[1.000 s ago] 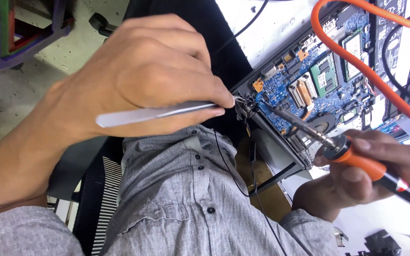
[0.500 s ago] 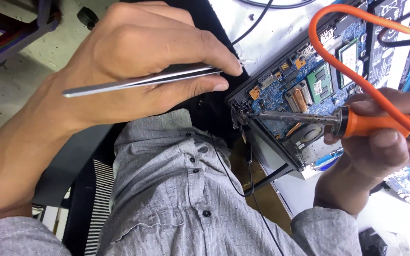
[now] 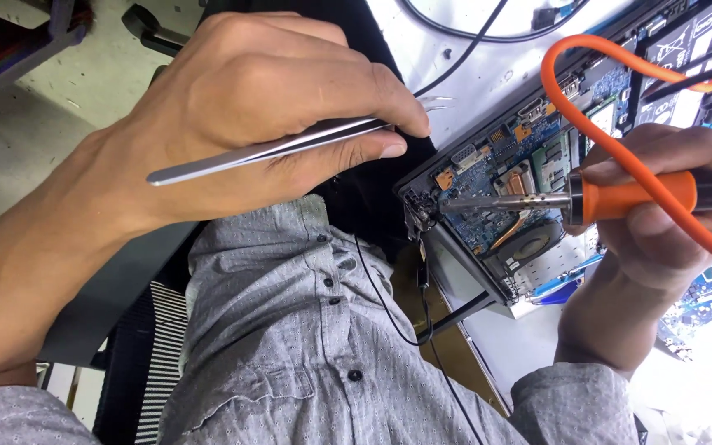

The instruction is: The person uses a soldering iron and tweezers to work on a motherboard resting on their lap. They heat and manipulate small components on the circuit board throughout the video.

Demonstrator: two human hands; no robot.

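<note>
Tweezers (image 3: 274, 148), pinched in the left hand (image 3: 249, 107), have been lifted off the board (image 3: 504, 165); tips point to 3 o'clock. Soldering iron (image 3: 537, 200), gripped by the right hand (image 3: 661, 222), lies level, tip toward 9 o'clock.

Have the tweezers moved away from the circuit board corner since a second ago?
Yes. The tweezers in the left hand lifted off the circuit board corner, onto the white tabletop.

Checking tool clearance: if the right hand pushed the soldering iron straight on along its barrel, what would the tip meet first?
The right hand aims the soldering iron at the corner of the blue circuit board. Its tip seems at or nearly on the dark corner part, probably the first contact; depth is unclear.
</note>
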